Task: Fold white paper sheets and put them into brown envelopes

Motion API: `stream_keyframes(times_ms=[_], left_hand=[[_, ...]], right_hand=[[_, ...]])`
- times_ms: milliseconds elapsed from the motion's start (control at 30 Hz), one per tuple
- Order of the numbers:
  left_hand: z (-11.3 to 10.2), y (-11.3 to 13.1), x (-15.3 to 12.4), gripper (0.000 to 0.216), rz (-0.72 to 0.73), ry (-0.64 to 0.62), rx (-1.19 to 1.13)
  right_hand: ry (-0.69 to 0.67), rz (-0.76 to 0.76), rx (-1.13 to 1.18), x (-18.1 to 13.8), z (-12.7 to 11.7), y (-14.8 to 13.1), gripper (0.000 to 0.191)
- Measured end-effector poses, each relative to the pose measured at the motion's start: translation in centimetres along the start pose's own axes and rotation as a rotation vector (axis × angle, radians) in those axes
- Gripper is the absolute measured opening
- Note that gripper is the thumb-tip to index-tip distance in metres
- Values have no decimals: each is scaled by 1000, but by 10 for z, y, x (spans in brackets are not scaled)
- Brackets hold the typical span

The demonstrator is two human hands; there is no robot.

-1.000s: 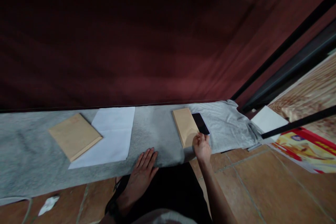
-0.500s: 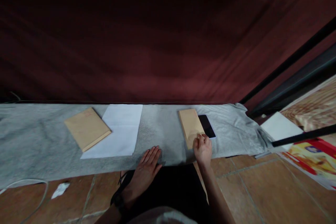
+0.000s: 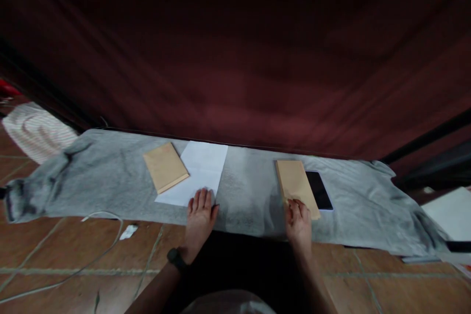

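A grey cloth (image 3: 250,196) lies spread on a tiled floor. My left hand (image 3: 199,214) lies flat with fingers stretched, its tips on the near edge of a white paper sheet (image 3: 200,169). A brown envelope (image 3: 165,167) rests partly on that sheet's left side. My right hand (image 3: 298,220) touches the near end of a second brown envelope (image 3: 295,184), fingers bent over its corner. A dark phone (image 3: 319,190) lies just right of that envelope.
A dark red curtain (image 3: 235,59) hangs behind the cloth. A white cable (image 3: 91,218) and a small white scrap (image 3: 128,231) lie on the tiles at left. A striped fabric (image 3: 35,130) sits far left. White paper (image 3: 451,213) lies at right.
The view has swung left. My left hand has slid forward to the white sheet's edge. My right hand stays at the near end of the right envelope.
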State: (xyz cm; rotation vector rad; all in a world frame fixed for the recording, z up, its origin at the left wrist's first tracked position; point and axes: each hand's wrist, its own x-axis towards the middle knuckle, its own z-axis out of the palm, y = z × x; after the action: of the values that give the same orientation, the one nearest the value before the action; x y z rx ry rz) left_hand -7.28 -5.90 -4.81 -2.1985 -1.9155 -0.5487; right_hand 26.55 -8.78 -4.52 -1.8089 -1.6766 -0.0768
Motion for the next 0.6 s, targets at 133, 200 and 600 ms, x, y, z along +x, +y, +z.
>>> stream_keyframes(times_ms=[133, 200, 600], left_hand=[[-2, -19, -3, 42, 34, -79, 25], [-8, -23, -3, 38, 64, -111, -8], [-41, 43, 5, 37, 289, -203, -138]], right_hand=[[-96, -72, 109, -15, 22, -29, 32], [-158, -102, 145, -21, 30, -40, 33], [-251, 199, 596, -9, 40, -61, 35]])
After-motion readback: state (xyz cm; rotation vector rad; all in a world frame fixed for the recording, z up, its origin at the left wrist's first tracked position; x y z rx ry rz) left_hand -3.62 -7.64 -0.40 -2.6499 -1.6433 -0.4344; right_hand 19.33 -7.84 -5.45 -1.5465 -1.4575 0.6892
